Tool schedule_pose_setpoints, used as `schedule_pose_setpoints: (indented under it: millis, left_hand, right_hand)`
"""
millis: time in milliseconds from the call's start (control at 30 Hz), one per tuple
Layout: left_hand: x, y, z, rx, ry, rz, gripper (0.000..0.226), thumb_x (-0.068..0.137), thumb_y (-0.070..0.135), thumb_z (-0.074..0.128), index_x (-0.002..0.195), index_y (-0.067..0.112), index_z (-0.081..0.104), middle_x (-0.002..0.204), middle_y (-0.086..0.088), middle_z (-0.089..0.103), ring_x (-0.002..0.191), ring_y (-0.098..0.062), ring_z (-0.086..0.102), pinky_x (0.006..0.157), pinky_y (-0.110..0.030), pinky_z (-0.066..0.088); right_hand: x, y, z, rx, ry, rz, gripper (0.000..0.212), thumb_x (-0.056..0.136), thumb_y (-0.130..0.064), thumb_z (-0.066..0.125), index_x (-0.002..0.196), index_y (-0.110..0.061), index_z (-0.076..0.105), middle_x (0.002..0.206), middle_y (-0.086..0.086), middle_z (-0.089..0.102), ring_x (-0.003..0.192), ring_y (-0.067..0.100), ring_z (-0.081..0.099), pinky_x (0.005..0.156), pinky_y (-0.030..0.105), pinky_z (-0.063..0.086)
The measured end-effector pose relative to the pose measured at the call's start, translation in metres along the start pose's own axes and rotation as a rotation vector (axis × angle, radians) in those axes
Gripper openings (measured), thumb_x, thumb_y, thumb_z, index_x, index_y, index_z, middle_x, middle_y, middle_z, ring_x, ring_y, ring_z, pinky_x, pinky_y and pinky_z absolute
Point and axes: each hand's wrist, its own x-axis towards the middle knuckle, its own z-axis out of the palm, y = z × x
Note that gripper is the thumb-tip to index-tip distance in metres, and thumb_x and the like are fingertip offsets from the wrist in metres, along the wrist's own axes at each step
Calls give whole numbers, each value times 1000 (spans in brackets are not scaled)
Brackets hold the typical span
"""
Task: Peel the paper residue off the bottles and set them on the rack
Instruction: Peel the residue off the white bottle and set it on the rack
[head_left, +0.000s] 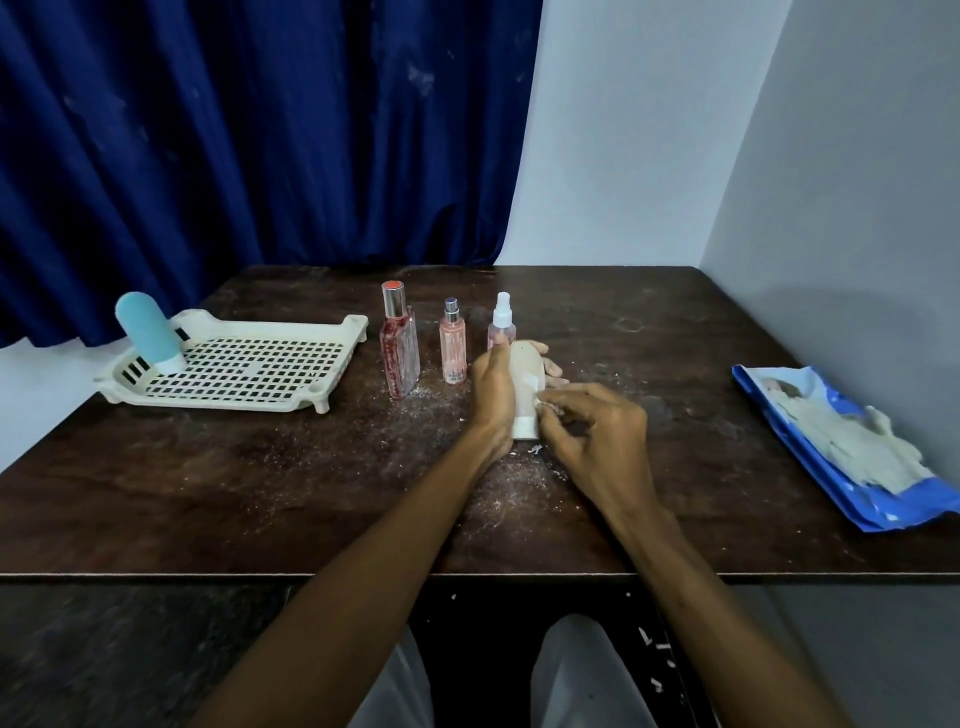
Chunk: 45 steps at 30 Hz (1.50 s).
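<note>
My left hand (493, 389) grips a pale beige bottle (525, 374) that stands cap-down on the dark table, fingers wrapped round its far side. My right hand (592, 431) pinches a scrap of white paper residue (545, 408) at the bottle's lower right side. A cream perforated rack (332, 358) sits at the table's left, with a light blue bottle (148, 332) standing cap-down in its left corner. Three bottles stand behind my hands: a tall red-capped one (400, 348), a small pink spray (453, 345) and a white-topped pink spray (503, 317).
White paper crumbs (498, 499) are scattered over the wooden table (208, 493) around my hands. A blue packet (841, 441) with pale scraps on it lies at the right edge. A blue curtain hangs behind; a wall stands close on the right.
</note>
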Motion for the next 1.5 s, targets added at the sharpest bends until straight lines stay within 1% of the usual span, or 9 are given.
schedule_pose_setpoints:
  millis: [233, 500, 600, 800, 933, 1033, 1167, 1300, 1500]
  left_hand:
    - [-1, -2, 0, 19, -20, -3, 54, 107, 40, 28, 91, -1, 59, 70, -19, 61, 52, -23, 58, 48, -26, 48]
    - [4, -4, -1, 15, 7, -34, 57, 107, 42, 26, 92, -2, 60, 67, -18, 63, 53, -27, 61, 54, -32, 52]
    - [3, -4, 0, 3, -5, -16, 55, 106, 44, 29, 91, 1, 60, 68, -17, 62, 55, -26, 61, 63, -36, 52]
    - [3, 1, 1, -78, 20, -50, 55, 108, 37, 24, 91, -3, 58, 64, -16, 61, 54, -27, 63, 52, -28, 53]
    - [4, -2, 0, -86, -26, -65, 57, 107, 44, 28, 92, -2, 58, 66, -16, 62, 58, -28, 64, 62, -35, 54]
    - [4, -3, 0, -71, -27, -52, 58, 105, 46, 30, 91, -2, 59, 68, -17, 62, 60, -28, 63, 68, -39, 54]
    - [-1, 0, 2, -7, -49, -30, 56, 102, 46, 33, 89, 0, 61, 68, -16, 65, 59, -26, 64, 64, -36, 55]
    - [-2, -1, 3, 39, -47, -24, 55, 108, 39, 26, 91, 0, 61, 72, -17, 67, 65, -28, 65, 63, -33, 56]
    - [-2, -1, 1, 82, -84, -8, 54, 104, 46, 34, 90, 2, 64, 76, -18, 68, 68, -27, 65, 68, -36, 54]
  right_hand:
    - [2, 2, -2, -29, 19, 35, 17, 75, -2, 79, 91, -9, 79, 93, 5, 75, 73, 7, 67, 73, 11, 52]
    - [0, 0, -4, -8, 11, 79, 17, 71, -3, 81, 87, -11, 80, 84, 0, 75, 66, 3, 64, 66, 14, 52]
    - [4, 1, -3, -12, 31, 87, 17, 74, -3, 80, 89, -11, 79, 89, 1, 75, 70, 2, 63, 69, 8, 48]
    - [-1, 0, -5, 53, -19, 50, 18, 75, -4, 81, 91, -12, 80, 90, -2, 74, 73, 2, 67, 67, 19, 56]
    - [2, 4, -5, -3, 29, 93, 18, 75, -5, 80, 91, -12, 79, 88, -1, 74, 70, 5, 66, 67, 25, 55]
    - [3, 2, -6, 31, 48, 68, 17, 78, -4, 80, 93, -12, 79, 93, -1, 74, 77, 3, 66, 71, 19, 54]
    - [-1, -2, -5, 20, 22, 40, 17, 75, -3, 80, 90, -11, 79, 92, 0, 74, 77, 3, 65, 71, 10, 50]
    - [3, -2, -5, -4, 60, 71, 17, 76, -2, 79, 90, -12, 78, 92, 0, 74, 72, 3, 65, 70, 12, 51]
    - [0, -1, -4, 22, 45, 58, 16, 78, -6, 80, 93, -12, 77, 93, -1, 73, 70, 4, 65, 68, 20, 55]
